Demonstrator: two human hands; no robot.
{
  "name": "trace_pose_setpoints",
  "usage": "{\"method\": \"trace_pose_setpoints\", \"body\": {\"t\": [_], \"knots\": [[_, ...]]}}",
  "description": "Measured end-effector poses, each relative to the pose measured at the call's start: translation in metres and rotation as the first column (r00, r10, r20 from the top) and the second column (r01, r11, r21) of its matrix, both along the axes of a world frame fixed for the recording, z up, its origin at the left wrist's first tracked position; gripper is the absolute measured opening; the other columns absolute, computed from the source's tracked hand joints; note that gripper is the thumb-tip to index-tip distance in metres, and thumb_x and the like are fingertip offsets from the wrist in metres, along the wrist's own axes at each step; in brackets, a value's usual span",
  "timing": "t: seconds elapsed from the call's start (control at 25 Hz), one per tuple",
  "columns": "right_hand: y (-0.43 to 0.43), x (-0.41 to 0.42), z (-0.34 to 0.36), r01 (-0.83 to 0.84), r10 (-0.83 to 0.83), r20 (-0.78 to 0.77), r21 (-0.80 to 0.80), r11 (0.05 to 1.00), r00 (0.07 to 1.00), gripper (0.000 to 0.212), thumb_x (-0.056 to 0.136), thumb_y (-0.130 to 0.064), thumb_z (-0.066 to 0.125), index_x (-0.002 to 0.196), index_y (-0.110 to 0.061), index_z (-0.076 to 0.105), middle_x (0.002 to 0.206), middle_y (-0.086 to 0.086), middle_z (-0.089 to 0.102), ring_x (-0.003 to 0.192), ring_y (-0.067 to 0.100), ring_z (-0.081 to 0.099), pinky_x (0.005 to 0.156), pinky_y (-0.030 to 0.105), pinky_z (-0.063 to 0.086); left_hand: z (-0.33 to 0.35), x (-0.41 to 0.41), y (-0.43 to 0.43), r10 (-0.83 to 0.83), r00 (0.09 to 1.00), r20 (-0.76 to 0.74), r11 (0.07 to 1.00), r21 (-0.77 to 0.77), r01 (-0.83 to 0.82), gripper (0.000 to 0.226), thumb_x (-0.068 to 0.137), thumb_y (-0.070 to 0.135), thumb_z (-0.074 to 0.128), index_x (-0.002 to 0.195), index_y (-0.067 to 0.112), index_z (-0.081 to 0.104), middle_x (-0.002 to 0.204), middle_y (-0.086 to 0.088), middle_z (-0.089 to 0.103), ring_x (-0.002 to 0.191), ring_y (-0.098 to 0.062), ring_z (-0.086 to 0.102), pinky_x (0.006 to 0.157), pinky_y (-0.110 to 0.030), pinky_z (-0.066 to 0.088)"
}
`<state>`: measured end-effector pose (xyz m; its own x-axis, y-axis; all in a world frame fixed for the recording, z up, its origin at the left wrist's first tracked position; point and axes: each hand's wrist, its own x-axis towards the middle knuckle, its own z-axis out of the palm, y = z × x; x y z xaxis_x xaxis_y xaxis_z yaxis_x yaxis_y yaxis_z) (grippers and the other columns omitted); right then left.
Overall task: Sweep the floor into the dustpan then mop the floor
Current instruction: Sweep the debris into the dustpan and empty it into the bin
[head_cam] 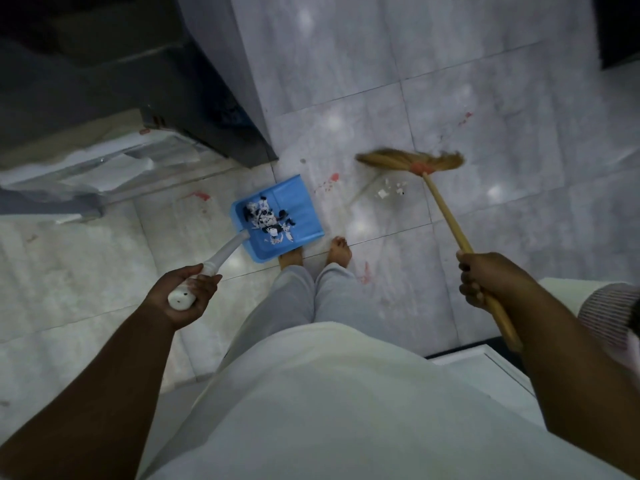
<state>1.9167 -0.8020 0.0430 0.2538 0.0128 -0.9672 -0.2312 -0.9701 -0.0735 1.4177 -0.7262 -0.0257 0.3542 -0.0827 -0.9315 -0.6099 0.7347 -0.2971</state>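
Below the pale shirt [329,393], the left hand [181,297] grips the white handle of one blue dustpan [301,199], which holds black and white debris [268,218] and overlaps one bare foot. The right hand [481,282] clasps one broom [412,161], its bristles beside a few loose white scraps [389,190] on red-spotted marble tiles [485,98]. A dark cabinet [207,98] stands just behind the dustpan.

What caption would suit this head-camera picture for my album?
Left hand holds a blue dustpan of scraps; right hand grips a straw broom beside white bits on the tiled floor.
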Motion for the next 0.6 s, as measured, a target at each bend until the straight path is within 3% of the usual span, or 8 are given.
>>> {"method": "trace_pose_setpoints", "body": {"t": [0.2, 0.32, 0.44, 0.52, 0.6], "knots": [[0.038, 0.010, -0.036, 0.039, -0.046, 0.066, 0.109, 0.993, 0.997, 0.020, 0.097, -0.022, 0.050, 0.079, -0.014, 0.049, 0.058, 0.000, 0.040, 0.040, 0.011, 0.036, 0.035, 0.017, 0.032, 0.001, 0.013, 0.016, -0.058, 0.998, -0.004, 0.998, 0.012, 0.058, 0.087, 0.033, -0.017, 0.088, 0.110, -0.002, 0.049, 0.054, 0.002, 0.047, 0.036, -0.005, 0.047, 0.035, -0.008, 0.038], [0.044, 0.003, -0.068, -0.004, 0.000, 0.070, 0.061, 0.998, 0.998, 0.016, 0.096, -0.023, 0.049, 0.084, -0.012, 0.051, 0.060, 0.003, 0.043, 0.041, 0.013, 0.037, 0.037, 0.017, 0.034, -0.001, 0.017, 0.024, -0.090, 0.996, -0.001, 0.996, 0.013, 0.090, 0.082, 0.039, -0.015, 0.087, 0.111, -0.001, 0.049, 0.055, 0.001, 0.048, 0.037, -0.006, 0.048, 0.035, -0.010, 0.040], [0.012, -0.014, -0.084, -0.016, 0.018, 0.053, -0.038, 0.999, 0.998, 0.020, 0.096, -0.024, 0.050, 0.081, -0.011, 0.050, 0.057, 0.004, 0.044, 0.040, 0.015, 0.038, 0.038, 0.019, 0.035, -0.005, 0.021, 0.031, -0.145, 0.989, -0.011, 0.989, -0.025, 0.145, 0.060, 0.058, -0.003, 0.076, 0.112, -0.001, 0.049, 0.054, 0.001, 0.048, 0.037, -0.007, 0.049, 0.035, -0.011, 0.041], [-0.022, -0.028, -0.079, 0.028, -0.025, 0.045, -0.083, 0.996, 0.999, 0.021, 0.097, -0.024, 0.051, 0.082, -0.009, 0.050, 0.056, 0.004, 0.043, 0.040, 0.015, 0.038, 0.039, 0.020, 0.034, -0.005, 0.021, 0.039, -0.173, 0.985, -0.005, 0.985, -0.027, 0.173, 0.065, 0.054, -0.005, 0.077, 0.112, -0.001, 0.049, 0.054, 0.001, 0.048, 0.036, -0.006, 0.049, 0.034, -0.012, 0.041], [-0.057, -0.039, -0.064, 0.173, -0.172, 0.025, -0.091, 0.981, 0.985, 0.022, 0.097, -0.025, 0.052, 0.081, -0.011, 0.049, 0.055, 0.003, 0.042, 0.040, 0.013, 0.037, 0.036, 0.019, 0.033, -0.004, 0.025, 0.051, -0.232, 0.972, 0.021, 0.973, 0.001, 0.232, 0.078, 0.040, -0.014, 0.085, 0.108, -0.002, 0.050, 0.053, 0.001, 0.047, 0.036, -0.006, 0.048, 0.034, -0.012, 0.042]]}}
